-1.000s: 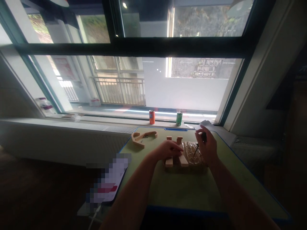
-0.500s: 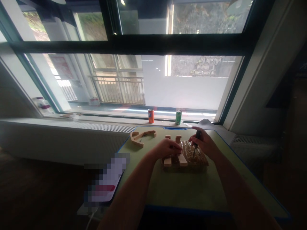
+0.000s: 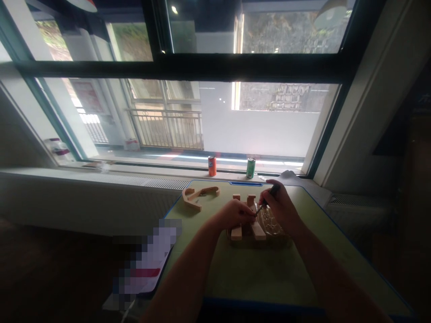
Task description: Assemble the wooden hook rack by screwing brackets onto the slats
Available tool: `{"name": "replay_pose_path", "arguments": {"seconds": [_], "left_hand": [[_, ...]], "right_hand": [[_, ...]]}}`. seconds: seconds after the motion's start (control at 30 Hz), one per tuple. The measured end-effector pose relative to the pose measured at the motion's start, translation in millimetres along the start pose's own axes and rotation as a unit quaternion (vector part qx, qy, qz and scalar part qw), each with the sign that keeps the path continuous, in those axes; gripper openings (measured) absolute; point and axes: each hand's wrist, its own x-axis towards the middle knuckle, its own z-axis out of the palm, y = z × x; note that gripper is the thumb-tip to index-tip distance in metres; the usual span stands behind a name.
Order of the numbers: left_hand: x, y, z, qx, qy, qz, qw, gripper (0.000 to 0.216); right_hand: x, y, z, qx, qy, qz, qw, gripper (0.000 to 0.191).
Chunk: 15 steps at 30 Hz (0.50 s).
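Observation:
My left hand rests with curled fingers on a wooden assembly of parallel slats lying on the green mat. My right hand grips a dark-handled screwdriver, its tip slanting down-left toward the slats beside my left fingertips. A clear plastic bag of small parts lies under my right hand, touching the slats. What my left fingers pinch, if anything, I cannot make out.
A curved wooden piece lies at the mat's far left. An orange can and a green can stand on the window sill. A blurred phone or booklet sits left of the mat. A crumpled cloth lies beyond my right hand.
My right hand has swung the screwdriver from over the plastic bag leftward, bringing its tip to the slats near my left fingers. My left hand stays on the wood.

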Motion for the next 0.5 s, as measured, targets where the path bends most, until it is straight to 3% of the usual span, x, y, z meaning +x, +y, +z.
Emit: {"name": "replay_pose_path", "arguments": {"seconds": [0.5], "left_hand": [[-2, -1, 0, 0.013, 0.013, -0.011, 1.000, 0.029]], "right_hand": [[23, 0, -2, -0.058, -0.101, 0.051, 0.992, 0.029]]}}
